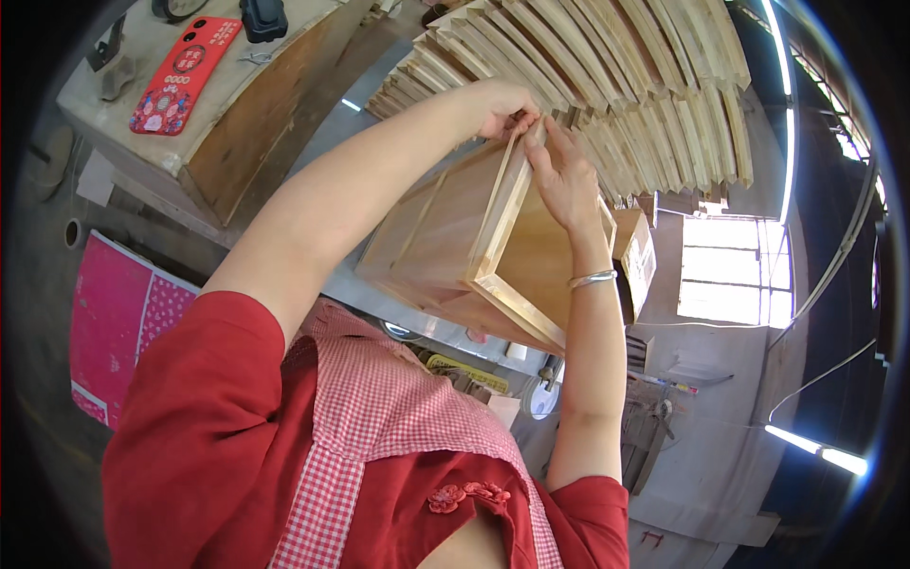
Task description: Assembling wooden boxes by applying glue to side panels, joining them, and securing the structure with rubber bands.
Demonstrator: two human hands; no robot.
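Observation:
A pale wooden box [445,223] with a raised frame round its open side stands tilted in front of me. My left hand [504,109] is at the far top corner of that frame, fingers curled in a pinch against the edge. Whatever lies between those fingertips is too small to make out. On the same corner, my right hand [569,175] has its thumb on the inner side and its fingers over the top of the rim. A silver bangle [592,278] circles my right wrist. The two hands nearly touch.
Stacked wooden panels [588,57] rise behind the box. At the left, a worn workbench [218,142] carries a red phone [185,76] and a dark case [263,19]. A cardboard carton [635,261] stands right of the box. A pink patterned sheet [109,313] is low at the left.

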